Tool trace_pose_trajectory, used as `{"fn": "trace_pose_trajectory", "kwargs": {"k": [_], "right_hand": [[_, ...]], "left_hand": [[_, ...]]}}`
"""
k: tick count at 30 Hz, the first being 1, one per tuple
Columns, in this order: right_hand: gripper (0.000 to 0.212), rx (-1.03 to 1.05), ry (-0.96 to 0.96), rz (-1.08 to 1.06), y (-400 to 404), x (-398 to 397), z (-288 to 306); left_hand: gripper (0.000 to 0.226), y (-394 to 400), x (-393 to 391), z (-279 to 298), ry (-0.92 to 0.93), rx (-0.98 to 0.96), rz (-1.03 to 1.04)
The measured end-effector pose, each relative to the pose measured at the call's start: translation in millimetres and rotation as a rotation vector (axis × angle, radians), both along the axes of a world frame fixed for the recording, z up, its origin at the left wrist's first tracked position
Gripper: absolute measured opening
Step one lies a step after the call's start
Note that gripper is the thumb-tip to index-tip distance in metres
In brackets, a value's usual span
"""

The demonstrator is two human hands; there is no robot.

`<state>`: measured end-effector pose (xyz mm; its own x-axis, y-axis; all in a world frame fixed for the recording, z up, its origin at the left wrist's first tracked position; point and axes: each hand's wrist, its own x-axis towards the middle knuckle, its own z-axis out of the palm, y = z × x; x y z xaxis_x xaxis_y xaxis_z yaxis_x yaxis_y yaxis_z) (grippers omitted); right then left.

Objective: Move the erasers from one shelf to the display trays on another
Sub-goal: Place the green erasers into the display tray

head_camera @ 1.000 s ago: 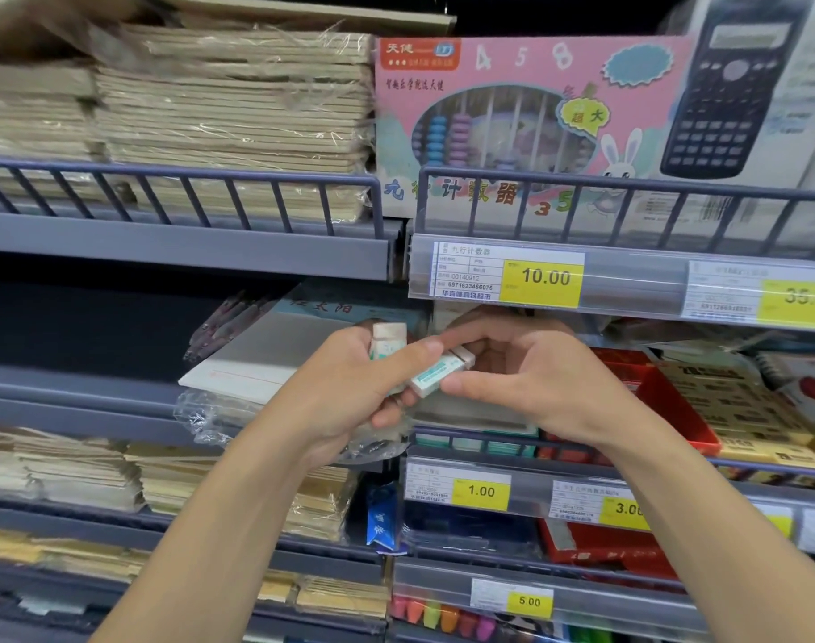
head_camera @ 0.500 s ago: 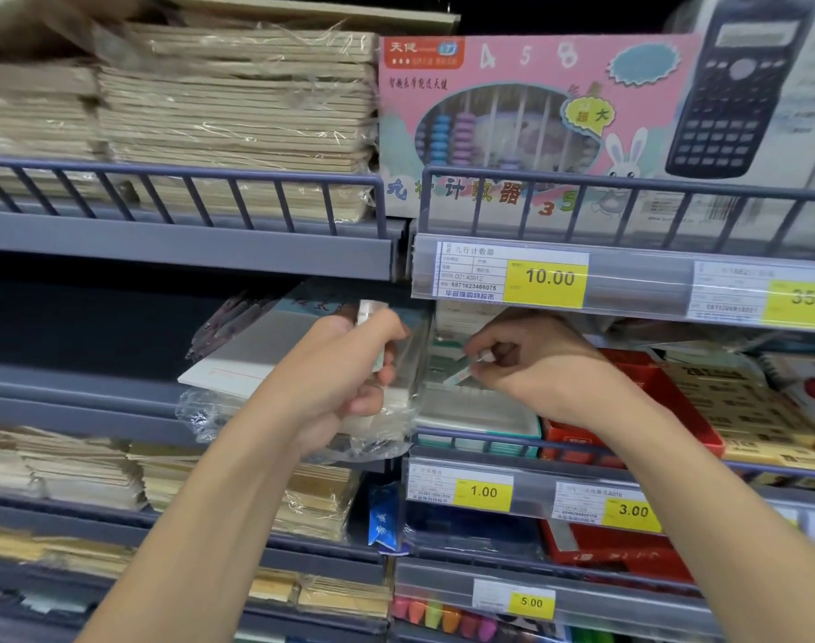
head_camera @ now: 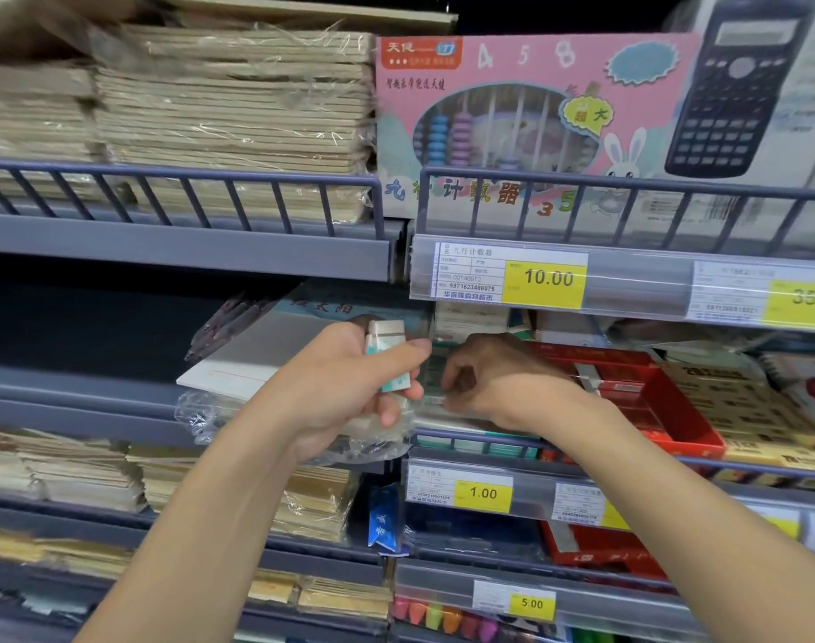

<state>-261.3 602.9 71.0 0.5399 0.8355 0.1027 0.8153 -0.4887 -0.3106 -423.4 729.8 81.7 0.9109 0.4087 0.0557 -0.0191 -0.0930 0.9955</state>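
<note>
Starting at the left, wrapped stacks of notebooks (head_camera: 229,118) are sitting behind the rail of the upper shelf (head_camera: 182,243), well clear of the work. Below them, a loose plastic-wrapped pack (head_camera: 257,359) is jutting out of the middle shelf, just behind the left hand (head_camera: 345,387).

That hand is gripping a small stack of erasers (head_camera: 387,355), its fingers (head_camera: 396,410) curled closed around their sleeves and the thumb pressing across the front. The erasers look light, small and stiff, with smooth card sleeves that could slide against one another, so pinching across the long flat faces seems the safest hold. A loose stack like this is likely to shed a piece if the grip eases.

Just to the right, the right hand (head_camera: 503,387) is reaching into the clear display tray (head_camera: 447,424) on the neighbouring shelf. Its fingertips are pinching down low in the tray, but whether they are closed on an eraser cannot be told from here. Teal-sleeved erasers (head_camera: 475,445) are already lining the tray's front edge.

The overhanging price strip (head_camera: 549,278) is crowding the reach from above, and the front rail from below. Further right, a red tray (head_camera: 651,401) of packs is sitting close beside the clear one.
</note>
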Motion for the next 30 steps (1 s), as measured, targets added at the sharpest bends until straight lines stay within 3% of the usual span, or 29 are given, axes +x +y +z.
{"fn": "trace_pose_trajectory", "kwargs": {"k": [3, 6, 8, 11, 13, 16, 19, 21, 25, 30], "right_hand": [[0.008, -0.049, -0.005, 0.034, -0.1, -2.4, 2.9], [0.027, -0.122, 0.006, 0.113, -6.6, -5.6, 12.8], [0.016, -0.039, 0.06, 0.097, -15.0, -6.5, 19.2], [0.017, 0.39, 0.526, 0.087, -30.8, -11.5, 22.4], [0.017, 0.53, 0.808, 0.191, -38.7, -16.8, 23.1], [0.023, 0.533, 0.863, 0.227, -38.1, -22.1, 20.1], [0.007, 0.64, 0.981, 0.22, -34.1, -24.6, 20.4], [0.012, 0.738, 1.078, 0.22, -35.2, -24.9, 21.6], [0.021, 0.862, 1.295, 0.007, -35.4, -15.8, 24.8], [0.024, 0.77, 1.112, -0.117, -40.1, -6.0, 22.0]], "left_hand": [[0.036, -1.6, 0.2, -1.4, -0.013, 0.025, -0.028], [0.042, -3.8, 1.3, -2.4, -0.008, 0.068, -0.011], [0.042, -4.5, 1.3, -2.6, -0.006, 0.097, 0.002], [0.038, -7.4, 0.9, -0.9, -0.005, 0.124, 0.004], [0.033, -10.7, 1.4, 1.0, -0.009, 0.123, 0.0], [0.044, -16.1, 2.7, 2.7, -0.02, 0.145, -0.017], [0.059, -18.6, 4.0, 2.1, -0.059, 0.153, -0.002], [0.06, -16.3, 3.1, 1.4, -0.091, 0.119, 0.04], [0.057, -6.4, 0.7, -1.0, -0.066, 0.14, 0.162], [0.051, -2.3, 3.2, -3.1, -0.007, 0.162, 0.227]]}}
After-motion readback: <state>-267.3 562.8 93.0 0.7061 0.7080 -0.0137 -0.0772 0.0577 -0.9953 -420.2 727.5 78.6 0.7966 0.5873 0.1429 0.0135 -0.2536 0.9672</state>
